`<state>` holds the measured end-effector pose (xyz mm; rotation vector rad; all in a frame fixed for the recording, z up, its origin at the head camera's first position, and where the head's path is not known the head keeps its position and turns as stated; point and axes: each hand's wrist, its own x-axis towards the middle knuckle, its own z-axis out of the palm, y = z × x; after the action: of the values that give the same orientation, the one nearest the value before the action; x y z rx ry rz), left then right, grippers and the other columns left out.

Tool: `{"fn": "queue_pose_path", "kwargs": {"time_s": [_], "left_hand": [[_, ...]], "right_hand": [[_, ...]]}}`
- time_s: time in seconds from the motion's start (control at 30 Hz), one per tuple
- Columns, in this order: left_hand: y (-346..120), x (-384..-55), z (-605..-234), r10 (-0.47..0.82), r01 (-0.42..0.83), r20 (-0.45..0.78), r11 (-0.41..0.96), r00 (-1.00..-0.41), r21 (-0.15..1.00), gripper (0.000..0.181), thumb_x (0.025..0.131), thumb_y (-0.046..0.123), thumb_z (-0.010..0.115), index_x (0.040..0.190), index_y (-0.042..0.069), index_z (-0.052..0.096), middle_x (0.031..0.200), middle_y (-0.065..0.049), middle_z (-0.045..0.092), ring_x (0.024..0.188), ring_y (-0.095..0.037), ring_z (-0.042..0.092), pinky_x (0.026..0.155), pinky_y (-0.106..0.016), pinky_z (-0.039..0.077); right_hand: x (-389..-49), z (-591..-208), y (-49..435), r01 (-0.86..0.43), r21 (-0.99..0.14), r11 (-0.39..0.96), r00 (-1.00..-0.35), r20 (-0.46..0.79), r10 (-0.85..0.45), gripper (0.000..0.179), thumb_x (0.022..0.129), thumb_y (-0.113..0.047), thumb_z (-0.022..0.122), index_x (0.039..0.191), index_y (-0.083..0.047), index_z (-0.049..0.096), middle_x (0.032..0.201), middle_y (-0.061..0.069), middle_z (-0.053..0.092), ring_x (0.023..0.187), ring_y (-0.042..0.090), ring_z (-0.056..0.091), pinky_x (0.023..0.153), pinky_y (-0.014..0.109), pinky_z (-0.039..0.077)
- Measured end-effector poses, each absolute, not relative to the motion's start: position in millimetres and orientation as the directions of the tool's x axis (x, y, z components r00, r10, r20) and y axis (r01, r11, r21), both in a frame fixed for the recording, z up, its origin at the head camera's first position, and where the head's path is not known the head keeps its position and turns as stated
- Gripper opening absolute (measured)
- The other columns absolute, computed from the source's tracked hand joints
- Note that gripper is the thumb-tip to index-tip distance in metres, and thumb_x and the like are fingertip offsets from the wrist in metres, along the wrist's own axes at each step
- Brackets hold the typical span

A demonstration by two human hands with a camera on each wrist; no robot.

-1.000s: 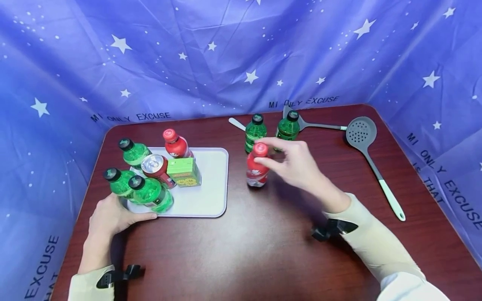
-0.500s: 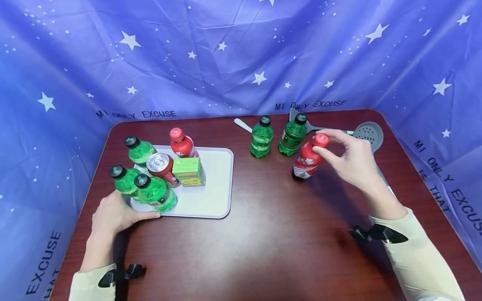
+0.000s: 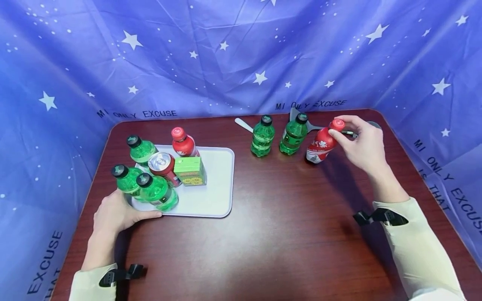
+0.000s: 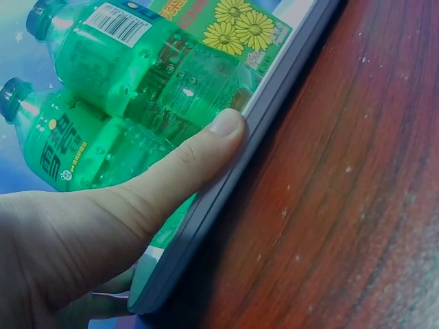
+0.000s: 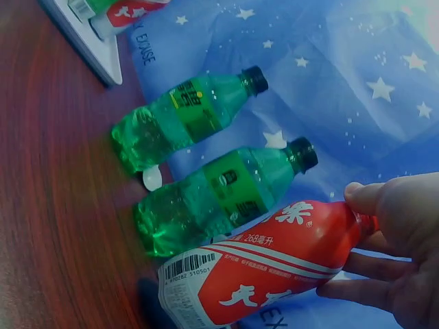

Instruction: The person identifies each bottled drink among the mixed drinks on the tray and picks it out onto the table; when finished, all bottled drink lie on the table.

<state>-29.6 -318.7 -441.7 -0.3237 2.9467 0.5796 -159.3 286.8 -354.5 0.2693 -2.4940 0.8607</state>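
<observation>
By its neck, just under the cap, my right hand [image 3: 363, 144] grips a red soda bottle [image 3: 323, 141], tilted with its base toward the left. Two upright green soda bottles [image 3: 262, 140] stand left of it; in the right wrist view the nearer green bottle [image 5: 223, 195] is right beside the red one. My left hand [image 3: 114, 212] holds the near left corner of a white tray [image 3: 216, 196], thumb along the rim. On the tray stand several green bottles [image 3: 160, 194], a red can [image 3: 163, 165], a green drink carton [image 3: 190, 171] and another red bottle [image 3: 184, 144].
A grey turner [image 3: 314, 127] lies behind the green bottles, and a white handle end [image 3: 244, 124] pokes out left of them. The grey skimmer [image 3: 374, 124] is mostly hidden by my right hand. A blue starry cloth [image 3: 241, 54] hangs around the table.
My right hand has carried the red bottle rightward from beside the tray, then a little farther back, and the bottle has tilted. The left hand stays at the tray corner.
</observation>
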Motion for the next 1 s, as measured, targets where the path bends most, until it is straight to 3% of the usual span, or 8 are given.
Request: {"fn": "queue_pose_path", "kwargs": {"time_s": [0.13,0.23,0.5,0.6,0.83,1.0], "left_hand": [[-317.2,-32.1,-441.8,-0.169,-0.208,-0.136,0.907,-0.976,0.366,0.127,0.052,0.081,0.093,0.145,0.005,0.051,0.13,-0.033,0.067,0.113,-0.055,0.064,0.076,-0.069,0.055],[-315.3,-33.1,-441.3,-0.157,-0.198,-0.137,0.906,-0.978,0.374,0.127,0.052,0.08,0.093,0.145,0.004,0.051,0.13,-0.032,0.067,0.113,-0.055,0.064,0.076,-0.069,0.055],[-315.1,-32.4,-440.5,-0.162,-0.207,-0.148,0.904,-0.976,0.374,0.125,0.053,0.079,0.094,0.144,0.004,0.052,0.13,-0.033,0.067,0.112,-0.055,0.065,0.077,-0.068,0.055],[-315.6,-31.6,-442.1,-0.157,-0.203,-0.151,0.904,-0.976,0.375,0.125,0.053,0.079,0.093,0.144,0.004,0.052,0.129,-0.032,0.068,0.112,-0.054,0.065,0.078,-0.068,0.055],[-317.2,-29.2,-442.1,-0.173,-0.221,-0.159,0.904,-0.972,0.366,0.127,0.052,0.081,0.093,0.145,0.004,0.052,0.13,-0.033,0.067,0.113,-0.055,0.064,0.076,-0.068,0.054],[-318.5,-28.3,-439.5,-0.193,-0.237,-0.155,0.905,-0.969,0.354,0.13,0.05,0.084,0.091,0.144,0.005,0.052,0.129,-0.034,0.067,0.113,-0.056,0.064,0.073,-0.067,0.054]], "right_hand": [[-166.4,-358.5,290.9,-0.29,-0.541,0.789,-0.875,0.483,0.01,0.035,0.09,-0.013,0.086,0.122,-0.006,0.075,0.104,0.026,0.08,0.073,-0.028,0.046,0.064,0.009,0.032],[-169.8,-359.8,292.9,-0.266,-0.565,0.782,-0.886,0.462,0.033,0.036,0.091,-0.014,0.085,0.124,-0.006,0.075,0.107,0.027,0.079,0.079,-0.03,0.047,0.068,0.012,0.032],[-178.7,-357.7,289.9,-0.194,-0.606,0.772,-0.918,0.389,0.074,0.038,0.094,-0.024,0.083,0.127,-0.009,0.074,0.113,0.025,0.078,0.074,-0.034,0.05,0.067,-0.001,0.039],[-180.8,-358.7,289.5,-0.189,-0.606,0.773,-0.926,0.372,0.065,0.04,0.095,-0.024,0.082,0.129,-0.007,0.072,0.114,0.026,0.078,0.073,-0.037,0.048,0.071,-0.001,0.038],[-188.0,-363.1,290.8,-0.218,-0.573,0.79,-0.901,0.429,0.063,0.038,0.092,-0.021,0.085,0.126,-0.007,0.074,0.111,0.022,0.079,0.07,-0.024,0.042,0.076,0.024,0.03],[-192.5,-365.3,288.2,-0.228,-0.589,0.775,-0.892,0.445,0.076,0.039,0.091,-0.023,0.086,0.125,-0.009,0.075,0.112,0.022,0.08,0.066,-0.024,0.042,0.082,0.033,0.033]]}}
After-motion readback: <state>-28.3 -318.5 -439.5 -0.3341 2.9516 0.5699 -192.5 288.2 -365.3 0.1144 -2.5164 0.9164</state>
